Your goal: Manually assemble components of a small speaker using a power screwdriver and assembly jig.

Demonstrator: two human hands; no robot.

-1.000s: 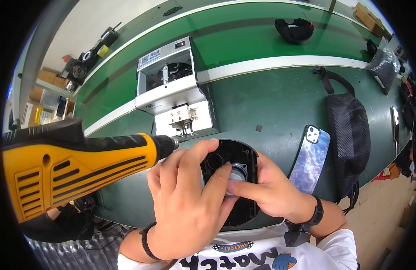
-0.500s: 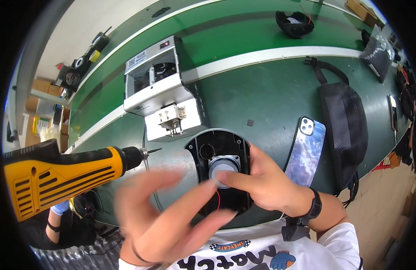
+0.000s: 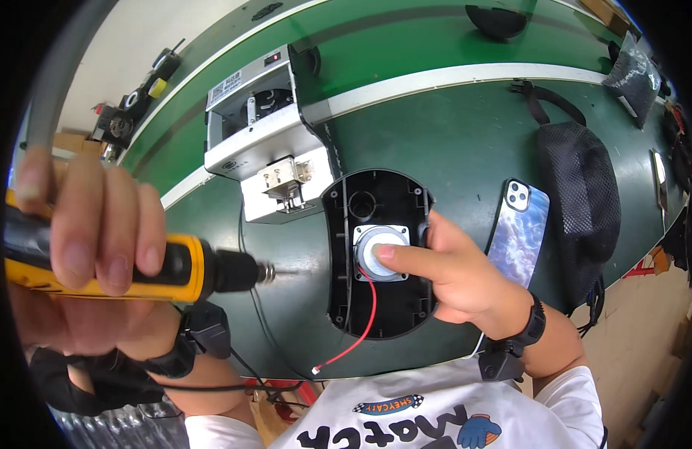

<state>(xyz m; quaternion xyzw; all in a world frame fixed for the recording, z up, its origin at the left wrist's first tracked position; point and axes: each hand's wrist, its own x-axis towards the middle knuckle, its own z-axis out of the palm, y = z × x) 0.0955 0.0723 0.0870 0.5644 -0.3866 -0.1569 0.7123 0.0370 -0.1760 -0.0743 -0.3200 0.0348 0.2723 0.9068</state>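
Note:
My left hand point(image 3: 99, 224), smeared a little by motion, is wrapped round a yellow and black electric screwdriver point(image 3: 187, 266). Its thin bit points right, toward a black plastic housing point(image 3: 394, 314) but apart from it. My right hand point(image 3: 473, 280) grips that housing by its right edge. Inside the shell sits a small round speaker point(image 3: 367, 251) on a square metal frame with corner holes, and my right thumb presses on its middle. From the speaker a red wire point(image 3: 373, 314) curves down past the housing to a small white connector point(image 3: 316, 370). My right fingertips are hidden under the shell.
A grey metal machine point(image 3: 256, 150) stands beyond the housing. To the right lie a phone in a blue marbled case point(image 3: 519, 232) and a black mesh pouch point(image 3: 578, 202). A black bowl-shaped shell point(image 3: 497, 22) and a plastic bag point(image 3: 634, 78) are farther back. A cable point(image 3: 257, 314) runs below the bit.
My left hand has left the speaker and taken hold of the screwdriver at the left. The red wire now hangs out of the housing, which appears higher in view.

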